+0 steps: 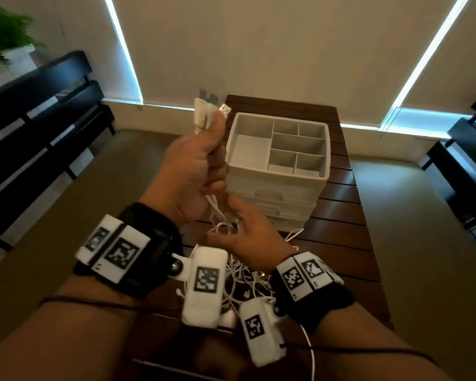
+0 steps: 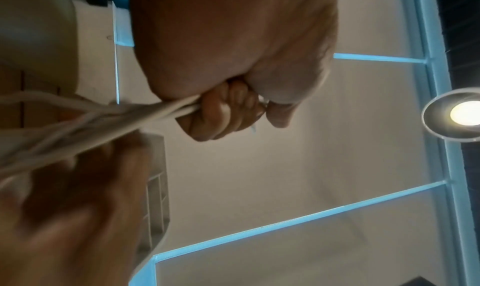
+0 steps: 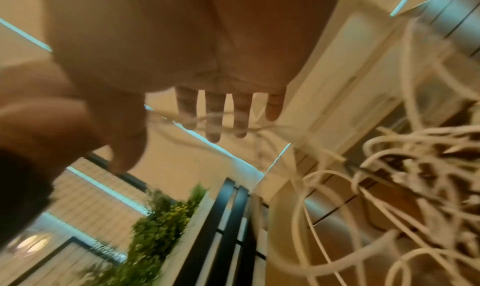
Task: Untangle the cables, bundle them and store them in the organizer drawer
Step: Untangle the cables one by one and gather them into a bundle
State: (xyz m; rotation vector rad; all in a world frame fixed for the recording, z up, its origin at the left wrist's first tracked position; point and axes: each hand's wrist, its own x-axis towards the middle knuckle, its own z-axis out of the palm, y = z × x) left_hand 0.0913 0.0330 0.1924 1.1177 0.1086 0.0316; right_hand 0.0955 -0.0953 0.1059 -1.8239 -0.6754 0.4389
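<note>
My left hand (image 1: 201,160) is raised in a fist round a bunch of white cables (image 1: 204,114), whose plug ends stick out above the thumb; the wrist view shows the strands (image 2: 145,114) leaving the curled fingers (image 2: 226,109). Below it my right hand (image 1: 245,232) has straight, spread fingers (image 3: 213,116) combing through the hanging strands (image 3: 233,128). The rest of the cables lie in a tangled heap (image 1: 245,281) on the table between my wrists, also seen as loops (image 3: 389,167). The white organizer (image 1: 278,166) stands just behind, its stacked drawers (image 1: 281,196) closed and its top tray compartments empty.
The dark slatted wooden table (image 1: 349,215) is narrow, with carpet on both sides. Black shelving (image 1: 38,111) and a green plant (image 1: 3,31) stand at the left, more dark furniture (image 1: 462,149) at the right. Window blinds fill the far wall.
</note>
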